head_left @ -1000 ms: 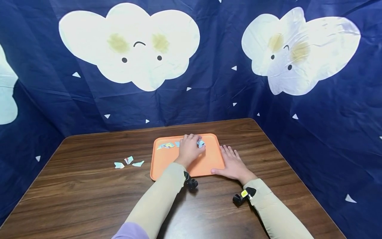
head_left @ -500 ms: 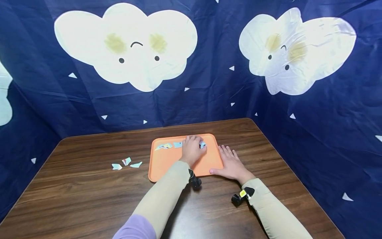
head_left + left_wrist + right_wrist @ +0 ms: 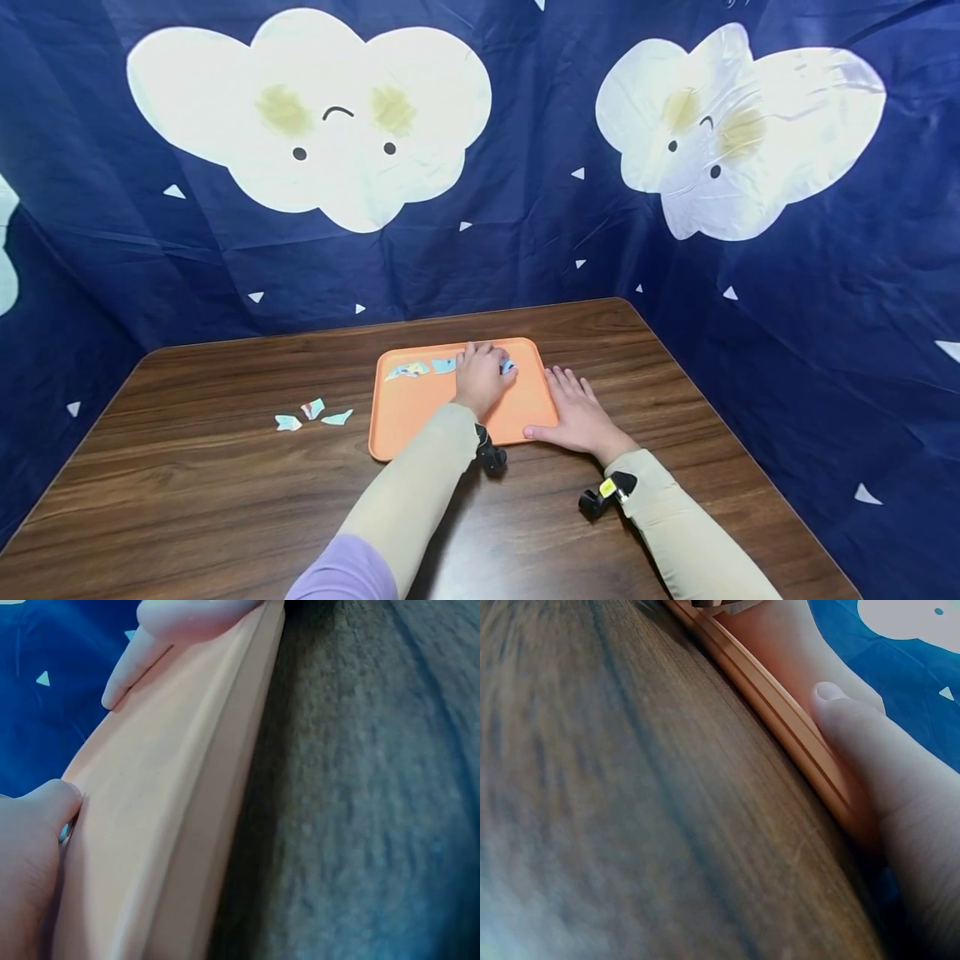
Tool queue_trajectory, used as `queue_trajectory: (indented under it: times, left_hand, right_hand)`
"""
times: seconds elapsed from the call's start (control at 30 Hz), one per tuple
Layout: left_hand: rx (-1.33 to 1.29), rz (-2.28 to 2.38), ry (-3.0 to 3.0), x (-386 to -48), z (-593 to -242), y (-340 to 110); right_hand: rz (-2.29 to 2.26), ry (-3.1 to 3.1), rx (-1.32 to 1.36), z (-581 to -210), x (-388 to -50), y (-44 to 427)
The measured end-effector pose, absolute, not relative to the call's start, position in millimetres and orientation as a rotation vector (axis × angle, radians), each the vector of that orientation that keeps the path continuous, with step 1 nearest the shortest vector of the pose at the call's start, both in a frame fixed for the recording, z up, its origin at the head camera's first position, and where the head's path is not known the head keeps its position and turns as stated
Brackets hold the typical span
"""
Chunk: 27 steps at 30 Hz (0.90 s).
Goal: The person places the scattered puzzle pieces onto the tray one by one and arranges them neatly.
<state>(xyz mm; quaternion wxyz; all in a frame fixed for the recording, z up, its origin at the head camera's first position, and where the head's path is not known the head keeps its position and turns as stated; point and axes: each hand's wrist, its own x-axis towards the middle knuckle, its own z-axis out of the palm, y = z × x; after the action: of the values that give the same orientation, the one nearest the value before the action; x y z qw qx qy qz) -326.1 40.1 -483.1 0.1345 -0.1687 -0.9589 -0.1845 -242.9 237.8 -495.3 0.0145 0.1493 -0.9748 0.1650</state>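
An orange tray (image 3: 405,417) lies on the wooden table. In the head view, my left hand (image 3: 480,379) reaches over its back right part, fingers bent and thumb apart. Between thumb and fingers shows a light-blue torn paper piece (image 3: 507,367), mostly hidden by the hand. Just left of the hand lies another light-blue paper piece (image 3: 443,366). Farther left sits a multicoloured group of paper pieces (image 3: 408,370). My right hand (image 3: 579,417) rests at the tray's right edge, fingers straight. In the right wrist view its thumb (image 3: 832,701) touches the tray rim (image 3: 780,712).
Three torn paper scraps lie on the table left of the tray: one (image 3: 288,422), one with a red mark (image 3: 312,408), and a slim one (image 3: 337,417). Behind the table (image 3: 225,483) hangs a dark blue curtain (image 3: 525,250) with white clouds.
My left hand has shifted slightly right over the tray with the light-blue piece, exposing more of the piece to its left. The right hand stays at the tray edge.
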Motion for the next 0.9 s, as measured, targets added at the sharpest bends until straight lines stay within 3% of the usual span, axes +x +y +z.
queue_trajectory:
  times: [0.57, 0.9]
  left_hand:
    - [-0.491, -0.521, -2.772, -321, -478, 41]
    - [-0.546, -0.556, -2.704, -303, -452, 20]
  right_hand:
    - [0.519, -3.045, 0.464, -491, -240, 235]
    - [0.514, -3.030, 0.465, -490, -240, 236]
